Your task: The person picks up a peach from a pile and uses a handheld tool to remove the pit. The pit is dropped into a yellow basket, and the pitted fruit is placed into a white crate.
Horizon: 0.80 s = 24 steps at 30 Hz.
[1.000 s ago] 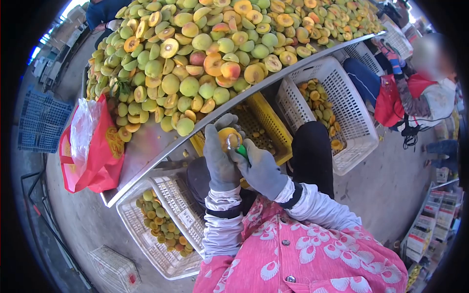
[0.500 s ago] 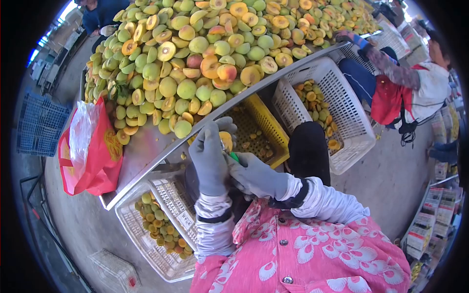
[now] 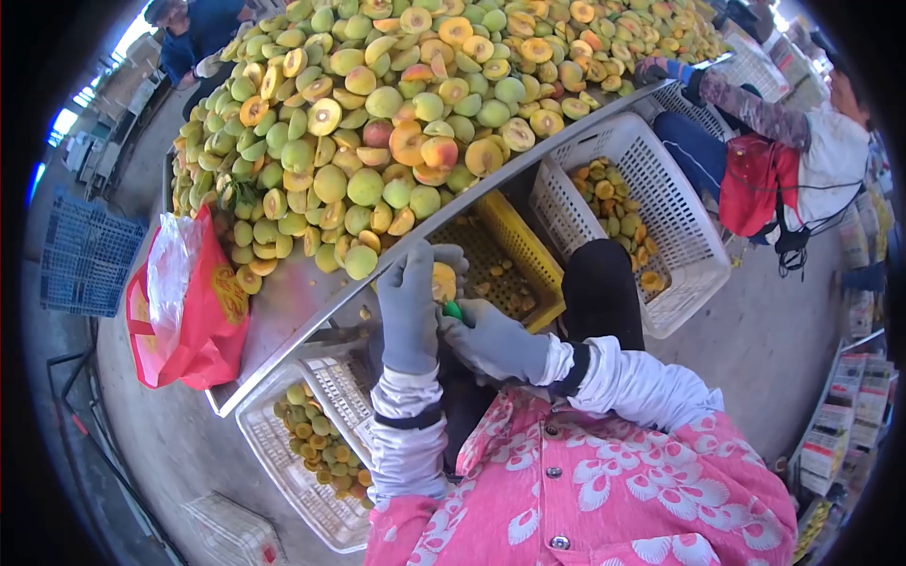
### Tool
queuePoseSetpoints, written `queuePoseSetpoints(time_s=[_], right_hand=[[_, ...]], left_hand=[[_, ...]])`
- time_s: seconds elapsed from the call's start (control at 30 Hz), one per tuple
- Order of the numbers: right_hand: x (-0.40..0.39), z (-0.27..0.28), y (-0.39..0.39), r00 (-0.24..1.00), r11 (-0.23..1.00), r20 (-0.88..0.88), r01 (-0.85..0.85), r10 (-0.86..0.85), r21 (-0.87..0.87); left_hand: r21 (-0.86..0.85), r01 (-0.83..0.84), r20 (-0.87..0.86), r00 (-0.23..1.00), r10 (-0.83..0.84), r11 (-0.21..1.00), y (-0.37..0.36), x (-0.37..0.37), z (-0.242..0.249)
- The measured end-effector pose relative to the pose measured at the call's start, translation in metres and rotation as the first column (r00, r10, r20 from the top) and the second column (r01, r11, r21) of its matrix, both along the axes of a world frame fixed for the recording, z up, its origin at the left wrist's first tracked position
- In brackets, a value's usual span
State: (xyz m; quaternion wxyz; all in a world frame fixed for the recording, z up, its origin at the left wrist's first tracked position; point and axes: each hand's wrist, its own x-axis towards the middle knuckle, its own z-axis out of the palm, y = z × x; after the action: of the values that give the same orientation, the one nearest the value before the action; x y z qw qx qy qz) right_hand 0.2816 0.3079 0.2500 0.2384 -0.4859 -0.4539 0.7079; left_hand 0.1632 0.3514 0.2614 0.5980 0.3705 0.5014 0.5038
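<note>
My left hand [image 3: 411, 307], in a grey glove, is closed around a peach half [image 3: 443, 282] with its orange cut face showing. Gripped in my gloved right hand [image 3: 502, 341] is a small tool with a green handle [image 3: 453, 309]. Its tip meets the fruit, but the working end is too hidden to tell its kind. Both hands are close together in front of the metal table's rim [image 3: 311, 325]. Beyond them a large heap of whole and halved peaches [image 3: 377, 141] covers the table.
Below the table edge stand a yellow crate [image 3: 543, 269] with some pieces, a white crate [image 3: 694, 274] at right and another white crate [image 3: 274, 448] at left, both holding fruit. A red bag [image 3: 203, 330] sits on the table corner. Co-workers [image 3: 203, 38] are across and at right.
The view has shifted slightly, so the table and crates appear a little lower and further right. Both hands keep their holds, with the tool still against the peach half.
</note>
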Motion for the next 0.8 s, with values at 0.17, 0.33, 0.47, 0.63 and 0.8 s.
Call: queuePoseSetpoints(time_s=[0.17, 0.33, 0.47, 0.63, 0.8], right_hand=[[0.020, 0.005, 0.008, 0.862, 0.888, -0.506, -0.227, -0.007, -0.400], [0.003, 0.011, 0.002, 0.989, 0.988, -0.139, 0.030, -0.051, -0.154], [0.016, 0.016, 0.008, 0.813, 0.866, -0.578, -0.240, -0.068, -0.439], [0.009, 0.025, 0.004, 0.860, 0.919, -0.509, -0.165, -0.045, -0.359], [0.009, 0.024, 0.007, 0.942, 0.965, -0.334, -0.119, 0.035, -0.233]], left_hand=[[0.211, -0.041, -0.114, 0.991, 0.066, 0.977, 0.002, 0.002, -0.004], [0.047, -0.015, -0.030, 0.999, 0.017, 0.999, -0.001, 0.001, 0.012], [0.293, 0.042, -0.365, 0.928, 0.071, 0.955, -0.001, 0.000, 0.012], [0.293, 0.149, -0.316, 0.947, -0.052, 0.944, 0.004, 0.000, 0.023], [-0.026, 0.086, -0.008, 0.996, -0.086, 0.996, 0.002, 0.002, 0.026]])
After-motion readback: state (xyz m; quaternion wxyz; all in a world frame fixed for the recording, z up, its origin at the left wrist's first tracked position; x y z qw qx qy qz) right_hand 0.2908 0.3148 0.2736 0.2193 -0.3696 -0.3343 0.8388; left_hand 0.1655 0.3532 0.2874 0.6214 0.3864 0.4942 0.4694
